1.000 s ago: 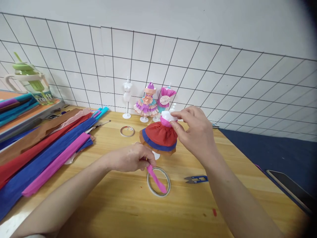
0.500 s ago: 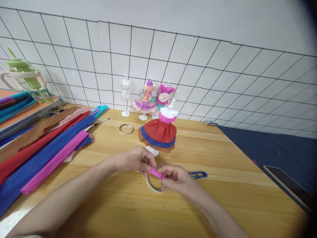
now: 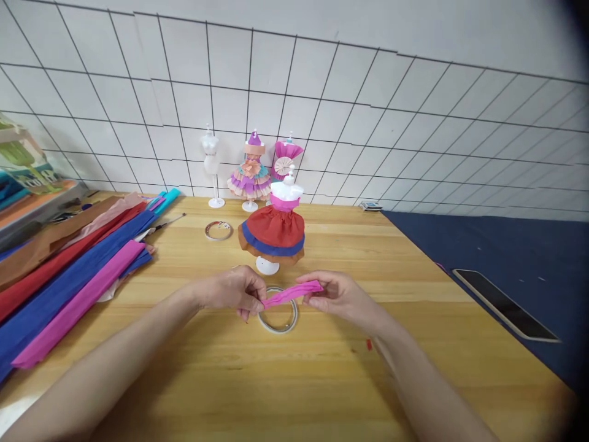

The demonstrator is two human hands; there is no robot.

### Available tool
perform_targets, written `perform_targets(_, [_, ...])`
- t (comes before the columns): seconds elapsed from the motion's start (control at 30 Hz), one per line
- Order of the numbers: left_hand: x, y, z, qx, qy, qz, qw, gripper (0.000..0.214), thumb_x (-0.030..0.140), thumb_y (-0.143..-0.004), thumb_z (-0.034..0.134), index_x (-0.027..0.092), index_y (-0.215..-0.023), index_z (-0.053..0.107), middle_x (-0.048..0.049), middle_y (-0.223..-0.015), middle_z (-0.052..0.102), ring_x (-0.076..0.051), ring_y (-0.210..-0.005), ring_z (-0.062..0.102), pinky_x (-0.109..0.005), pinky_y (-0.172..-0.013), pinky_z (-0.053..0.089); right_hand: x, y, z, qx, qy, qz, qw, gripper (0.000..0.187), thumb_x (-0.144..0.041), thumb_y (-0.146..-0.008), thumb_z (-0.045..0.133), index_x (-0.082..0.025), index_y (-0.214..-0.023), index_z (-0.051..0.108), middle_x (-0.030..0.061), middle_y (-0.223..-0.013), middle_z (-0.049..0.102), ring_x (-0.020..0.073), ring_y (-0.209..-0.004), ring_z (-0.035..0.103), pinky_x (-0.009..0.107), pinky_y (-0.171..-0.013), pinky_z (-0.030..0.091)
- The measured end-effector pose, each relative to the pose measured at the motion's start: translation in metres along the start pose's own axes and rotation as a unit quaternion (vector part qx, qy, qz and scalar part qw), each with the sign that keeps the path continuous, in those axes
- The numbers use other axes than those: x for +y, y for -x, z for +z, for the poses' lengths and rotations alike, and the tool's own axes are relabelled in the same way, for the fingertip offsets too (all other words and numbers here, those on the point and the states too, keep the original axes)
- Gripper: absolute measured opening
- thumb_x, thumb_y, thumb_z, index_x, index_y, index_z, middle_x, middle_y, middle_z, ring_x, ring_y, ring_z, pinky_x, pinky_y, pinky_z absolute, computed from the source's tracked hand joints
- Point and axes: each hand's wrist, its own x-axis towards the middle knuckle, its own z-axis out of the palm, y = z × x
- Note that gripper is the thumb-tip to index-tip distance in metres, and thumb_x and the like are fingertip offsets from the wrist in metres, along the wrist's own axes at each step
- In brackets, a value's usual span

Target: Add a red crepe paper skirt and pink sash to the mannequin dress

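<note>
Your left grip [image 3: 238,290] pinches one end of the pink strip [image 3: 291,294] over the white ring [image 3: 278,331]; your right grip [image 3: 343,296] curls at the other, closure not discernible. Tension it lightly, evenly, without twisting.

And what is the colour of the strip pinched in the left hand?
The strip is bright pink; it shows best in the head view.

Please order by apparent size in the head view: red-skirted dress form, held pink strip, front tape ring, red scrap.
1. Red-skirted dress form
2. Pink strip and front tape ring, unranked: strip longer, ring taller
3. Red scrap
</note>
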Motion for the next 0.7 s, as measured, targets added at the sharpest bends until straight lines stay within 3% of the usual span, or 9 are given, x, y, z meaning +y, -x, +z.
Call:
perform_targets(0.17, [0.002, 0.004, 0.006, 0.023, 0.006, 0.000, 1.000, 0.024, 0.035, -0.072, 0.070, 0.013, -0.072, 0.060, 0.0027, -0.055, 0.059, -0.007, -0.046, 0.054, -0.018, -0.048, 0.044, -0.001, 0.001, -0.005, 0.019, -0.015, -0.013, 1.000, 0.033, -0.040, -0.058, 0.084, -0.018, -0.071, 0.063, -0.0010, -0.061, 0.067, 0.0139, -0.059, 0.064, 0.030, -0.064, 0.052])
perform_targets(0.37, [-0.005, 0.017, 0.006, 0.082, 0.026, -0.020, 0.996, 0.032, 0.043, -0.072, 0.070, 0.013, -0.074, 0.059, 0.0006, -0.059, 0.061, -0.008, -0.046, 0.054, -0.018, -0.046, 0.041, -0.002, 0.006, -0.003, -0.004, -0.042, -0.040, 0.998, 0.031, -0.044, -0.069, 0.077, -0.019, -0.073, 0.059, -0.0005, -0.056, 0.066, 0.0143, -0.052, 0.063, 0.029, -0.058, 0.051])
perform_targets(0.5, [-0.010, 0.024, 0.006, 0.098, 0.037, -0.016, 0.994, 0.034, 0.045, -0.073, 0.069, 0.013, -0.075, 0.057, 0.0020, -0.057, 0.058, -0.007, -0.043, 0.049, -0.019, -0.044, 0.040, -0.001, 0.009, -0.003, -0.027, -0.042, -0.063, 0.997, 0.035, -0.050, -0.071, 0.074, -0.020, -0.074, 0.055, 0.0025, -0.060, 0.069, 0.0176, -0.058, 0.067, 0.033, -0.063, 0.053])
perform_targets(0.63, [-0.007, 0.038, 0.008, 0.086, -0.010, -0.015, 0.996, 0.027, 0.041, -0.079, 0.061, 0.014, -0.076, 0.056, 0.0049, -0.053, 0.051, -0.006, -0.042, 0.040, -0.018, -0.042, 0.032, 0.002, 0.009, -0.016, -0.067, 0.019, -0.070, 0.995, 0.037, -0.054, -0.071, 0.072, -0.019, -0.076, 0.059, 0.0050, -0.064, 0.070, 0.0199, -0.062, 0.068, 0.035, -0.064, 0.054])
perform_targets(0.7, [-0.004, 0.049, 0.007, 0.072, -0.098, -0.011, 0.993, 0.020, 0.033, -0.083, 0.056, 0.015, -0.075, 0.058, 0.0043, -0.055, 0.050, -0.007, -0.047, 0.042, -0.019, -0.046, 0.033, 0.003, 0.008, -0.024, -0.073, 0.071, -0.071, 0.992, 0.033, -0.050, -0.075, 0.070, -0.018, -0.079, 0.063, 0.0050, -0.067, 0.070, 0.0188, -0.065, 0.067, 0.033, -0.064, 0.052])
